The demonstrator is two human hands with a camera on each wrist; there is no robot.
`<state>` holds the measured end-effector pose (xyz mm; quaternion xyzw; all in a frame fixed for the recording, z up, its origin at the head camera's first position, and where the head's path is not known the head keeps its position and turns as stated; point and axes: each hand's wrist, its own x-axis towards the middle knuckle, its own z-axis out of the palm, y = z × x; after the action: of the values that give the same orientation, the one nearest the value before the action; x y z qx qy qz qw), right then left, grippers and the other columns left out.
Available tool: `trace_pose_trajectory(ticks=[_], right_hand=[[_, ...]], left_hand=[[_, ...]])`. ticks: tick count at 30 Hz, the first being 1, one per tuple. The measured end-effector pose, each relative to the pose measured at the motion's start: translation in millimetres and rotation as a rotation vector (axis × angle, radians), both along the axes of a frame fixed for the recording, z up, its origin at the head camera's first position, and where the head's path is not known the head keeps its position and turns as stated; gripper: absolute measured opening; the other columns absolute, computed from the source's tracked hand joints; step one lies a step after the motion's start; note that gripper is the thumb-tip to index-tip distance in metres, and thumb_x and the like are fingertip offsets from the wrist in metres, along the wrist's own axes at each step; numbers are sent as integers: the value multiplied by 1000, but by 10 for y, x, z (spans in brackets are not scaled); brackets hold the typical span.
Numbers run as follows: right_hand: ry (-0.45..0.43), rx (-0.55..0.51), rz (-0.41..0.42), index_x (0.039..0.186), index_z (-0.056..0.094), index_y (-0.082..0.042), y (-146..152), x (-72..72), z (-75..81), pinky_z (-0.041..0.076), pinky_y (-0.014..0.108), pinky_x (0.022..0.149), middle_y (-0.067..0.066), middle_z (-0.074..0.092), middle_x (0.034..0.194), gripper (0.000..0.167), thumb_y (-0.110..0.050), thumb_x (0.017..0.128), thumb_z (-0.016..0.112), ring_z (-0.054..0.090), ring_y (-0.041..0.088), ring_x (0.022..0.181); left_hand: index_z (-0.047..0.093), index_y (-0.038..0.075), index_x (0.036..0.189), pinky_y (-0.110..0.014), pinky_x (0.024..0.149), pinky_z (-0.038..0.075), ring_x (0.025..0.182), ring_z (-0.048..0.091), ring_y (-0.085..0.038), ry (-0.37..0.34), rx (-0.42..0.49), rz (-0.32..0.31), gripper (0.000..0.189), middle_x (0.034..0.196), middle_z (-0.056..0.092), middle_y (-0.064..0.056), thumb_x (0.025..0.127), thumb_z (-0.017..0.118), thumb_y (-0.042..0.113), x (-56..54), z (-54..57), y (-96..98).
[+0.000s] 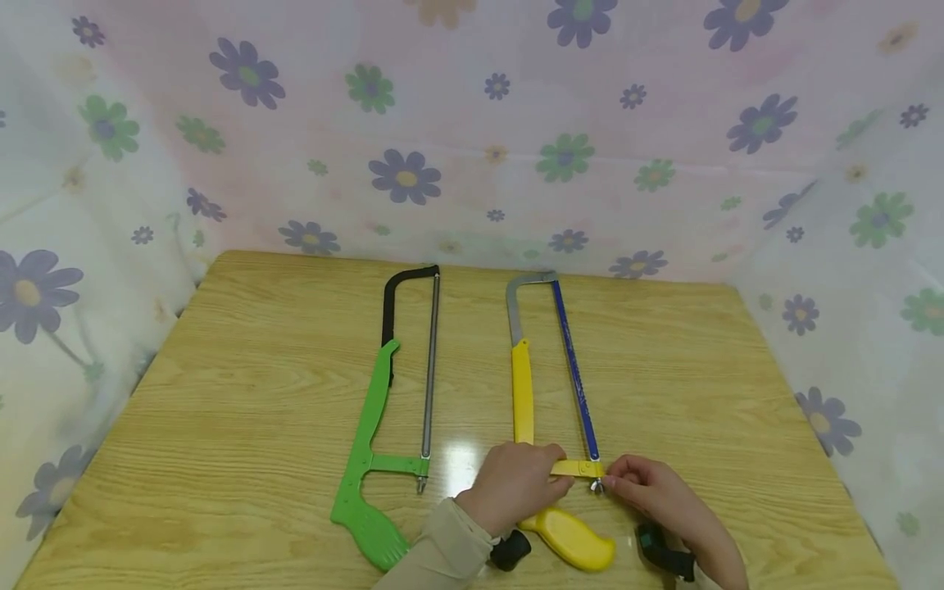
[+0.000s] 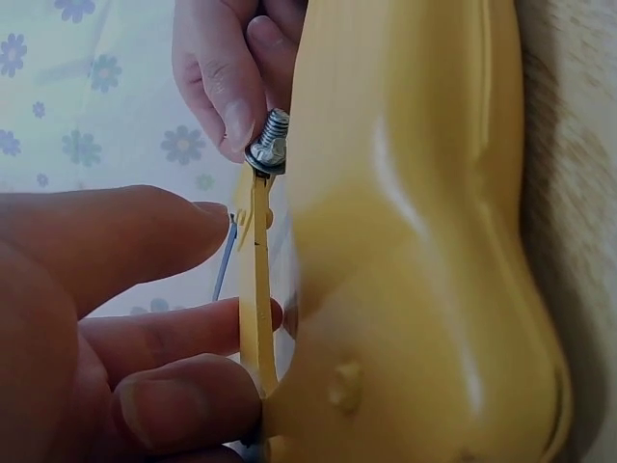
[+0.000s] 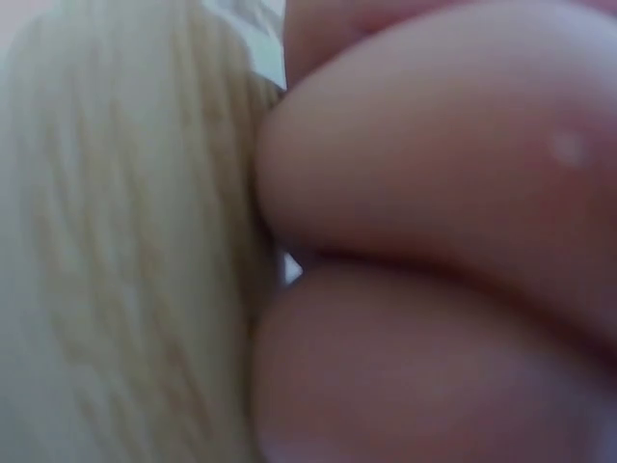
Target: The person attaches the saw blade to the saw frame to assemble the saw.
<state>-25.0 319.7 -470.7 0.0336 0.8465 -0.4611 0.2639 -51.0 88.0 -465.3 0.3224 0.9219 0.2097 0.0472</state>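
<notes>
A yellow hacksaw (image 1: pixel 523 393) with a blue blade (image 1: pixel 575 369) lies on the wooden table. My left hand (image 1: pixel 516 483) grips its yellow frame just above the handle (image 1: pixel 575 537). In the left wrist view, the fingers reach round the yellow crossbar (image 2: pixel 255 280). At the blade's near end, my right hand (image 1: pixel 660 492) has thumb and curled fingers at the wing nut (image 1: pixel 597 487). The left wrist view shows the right thumb against this nut and its threaded bolt (image 2: pixel 275 125). Blurred fingers (image 3: pixel 434 164) close to the tabletop fill the right wrist view, hiding the nut.
Left of the yellow saw lies a green hacksaw (image 1: pixel 361 447) with a black front bow and a grey blade (image 1: pixel 432 369). The wooden table (image 1: pixel 258 410) meets flowered cloth (image 1: pixel 472 164) at its back and sides. Black camera mounts sit at both wrists.
</notes>
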Motion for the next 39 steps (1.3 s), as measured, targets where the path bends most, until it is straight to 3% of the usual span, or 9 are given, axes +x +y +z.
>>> trace_pose_trajectory(ticks=[11, 26, 39], right_hand=[[-33, -10, 18, 93, 64, -4, 29, -12, 28, 34, 24, 43, 0, 41, 57, 36, -38, 87, 54, 37, 9, 47], [-37, -31, 37, 103, 63, -2, 38, -5, 4, 35, 24, 43, 0, 41, 55, 40, -38, 88, 52, 35, 8, 45], [-8, -38, 52, 98, 63, -4, 23, -9, 5, 36, 23, 43, -2, 42, 57, 34, -35, 87, 55, 37, 7, 46]], left_hand=[[64, 25, 105, -18, 36, 29, 39, 35, 0, -66, 9, -5, 30, 65, 61, 13, 86, 53, 46, 1, 25, 2], [64, 25, 104, -19, 36, 28, 37, 34, -2, -42, 11, -7, 29, 63, 60, 13, 85, 54, 45, 6, 17, -5], [64, 26, 104, -19, 35, 28, 36, 33, -3, -35, -2, 2, 29, 59, 57, 13, 86, 53, 46, 6, 21, -2]])
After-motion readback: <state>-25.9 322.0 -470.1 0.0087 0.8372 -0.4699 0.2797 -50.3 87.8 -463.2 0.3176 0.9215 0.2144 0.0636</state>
